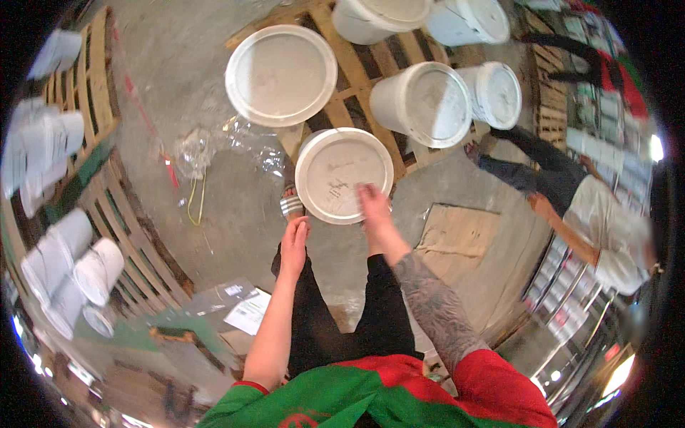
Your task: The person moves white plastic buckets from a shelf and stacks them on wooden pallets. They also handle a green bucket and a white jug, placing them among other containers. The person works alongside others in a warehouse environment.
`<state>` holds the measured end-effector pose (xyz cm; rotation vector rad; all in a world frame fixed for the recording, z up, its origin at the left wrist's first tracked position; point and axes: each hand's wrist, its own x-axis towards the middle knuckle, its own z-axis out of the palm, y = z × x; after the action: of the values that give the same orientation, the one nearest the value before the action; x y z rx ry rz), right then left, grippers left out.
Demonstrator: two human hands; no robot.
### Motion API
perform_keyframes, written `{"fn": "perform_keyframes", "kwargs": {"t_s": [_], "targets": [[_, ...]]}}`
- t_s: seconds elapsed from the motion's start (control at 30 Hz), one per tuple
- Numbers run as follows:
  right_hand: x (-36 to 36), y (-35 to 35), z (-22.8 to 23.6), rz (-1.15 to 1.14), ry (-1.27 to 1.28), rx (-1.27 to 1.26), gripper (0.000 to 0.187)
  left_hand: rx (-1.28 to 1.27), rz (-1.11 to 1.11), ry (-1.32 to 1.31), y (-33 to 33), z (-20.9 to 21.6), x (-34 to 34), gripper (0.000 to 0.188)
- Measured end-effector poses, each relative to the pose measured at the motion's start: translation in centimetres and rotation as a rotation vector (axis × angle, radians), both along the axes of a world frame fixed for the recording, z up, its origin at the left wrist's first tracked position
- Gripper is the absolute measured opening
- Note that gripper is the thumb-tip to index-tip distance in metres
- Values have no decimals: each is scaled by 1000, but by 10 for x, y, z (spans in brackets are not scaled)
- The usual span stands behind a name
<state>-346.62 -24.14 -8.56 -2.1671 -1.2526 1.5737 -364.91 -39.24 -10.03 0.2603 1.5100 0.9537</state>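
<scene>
A white lidded bucket (344, 167) stands right in front of me at the near edge of a wooden pallet, with dark scribbled marks on its lid. My right hand (375, 210) is over the right near rim of that lid, its fingers blurred; whether it touches the lid I cannot tell. My left hand (294, 241) hangs just short of the bucket's left near side, fingers stretched out and holding nothing. Behind, on the pallet (351, 91), stand a large white bucket (282, 75) to the left and another lidded bucket (435, 103) to the right.
More buckets (464, 21) stand at the pallet's far side. Clear plastic wrap (196, 150) and a yellow strap (193, 203) lie on the floor to the left. Flattened cardboard (457, 235) lies to the right. Another person (592, 214) is at the right. Pallets with white pails (98, 269) line the left.
</scene>
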Motion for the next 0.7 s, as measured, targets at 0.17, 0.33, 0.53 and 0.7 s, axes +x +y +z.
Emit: {"fn": "perform_keyframes", "kwargs": {"t_s": [0.17,0.33,0.53,0.7], "targets": [[39,-13,15,-39,114,-212,33,-139,-184,371,-9,-48,12,63],[67,-95,29,-186,21,-300,23,-128,-250,327,-5,-76,35,83],[111,-114,18,-219,131,-295,18,-189,-164,347,-11,-67,68,60],[107,-112,21,-112,66,-293,20,-288,-190,470,7,-50,77,50]]}}
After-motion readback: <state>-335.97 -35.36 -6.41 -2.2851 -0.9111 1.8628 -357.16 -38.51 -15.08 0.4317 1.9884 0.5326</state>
